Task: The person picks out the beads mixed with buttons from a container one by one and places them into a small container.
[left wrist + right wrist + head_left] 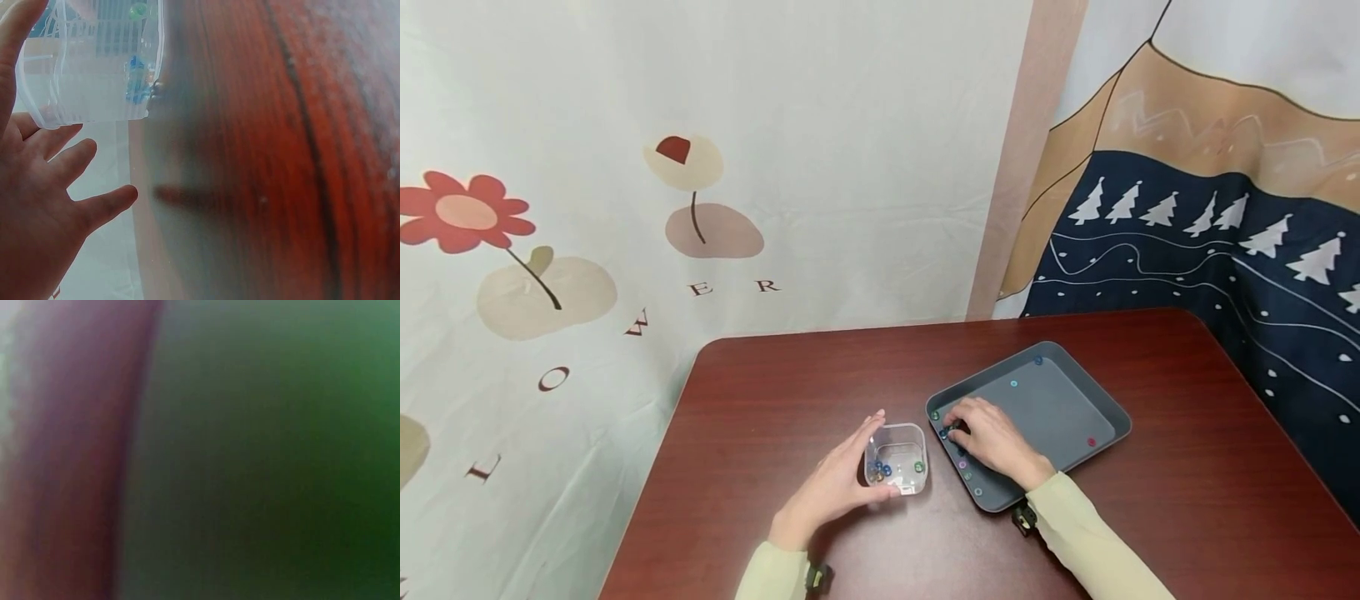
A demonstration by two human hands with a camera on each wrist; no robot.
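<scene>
In the head view my left hand [831, 487] holds a clear plastic container [907, 432] on the table, thumb at its near side and fingers at its far left. Several small marbles [887, 470], blue, green and brownish, lie in it; the left wrist view shows the container [94, 97] beside the thumb and fingers. My right hand [992, 435] reaches into the left end of a grey tray [1060, 417], fingers bent down over dark marbles [944, 433]. Its fingertips partly cover these, so a pinch cannot be made out. The right wrist view is blurred.
Other marbles lie spread in the tray: a red one [1092, 442] at the right, a light blue one [1013, 384] and a dark blue one [1038, 361] farther back, several along the near-left edge. A brown wooden table [760, 400] meets printed curtains [865, 167] behind.
</scene>
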